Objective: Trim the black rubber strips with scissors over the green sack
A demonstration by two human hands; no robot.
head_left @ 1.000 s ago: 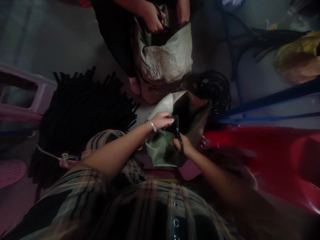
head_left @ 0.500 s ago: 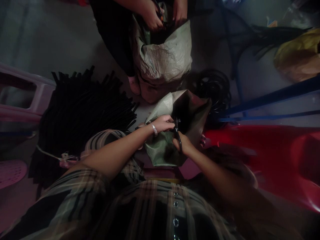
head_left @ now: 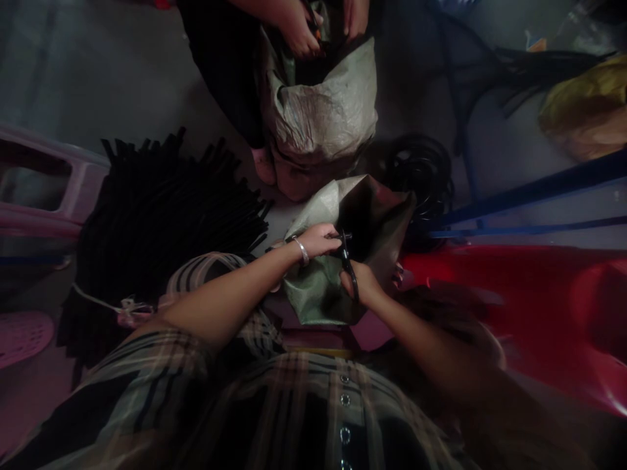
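Note:
My right hand (head_left: 361, 284) is closed round the black handles of a pair of scissors (head_left: 349, 264), whose blades point up and away from me. Just left of the blades, my left hand (head_left: 319, 241), with a silver bracelet at the wrist, pinches a small dark piece (head_left: 345, 235) that sticks out past the fingers. Both hands are over the mouth of an open grey-green sack (head_left: 318, 294). The inside of the sack is dark, and its contents cannot be made out.
Another person's hands (head_left: 300, 32) work over a larger pale sack (head_left: 328, 117) ahead. A heap of black strips (head_left: 161, 202) lies left, a pink plastic stool (head_left: 88, 186) beyond it. Black coils (head_left: 418, 170), blue bars (head_left: 533, 192) and a red surface (head_left: 514, 307) are right.
My hands stay almost in place, with the scissors and the dark piece shifted only slightly. The other person's right-side hand has moved a little over the pale sack.

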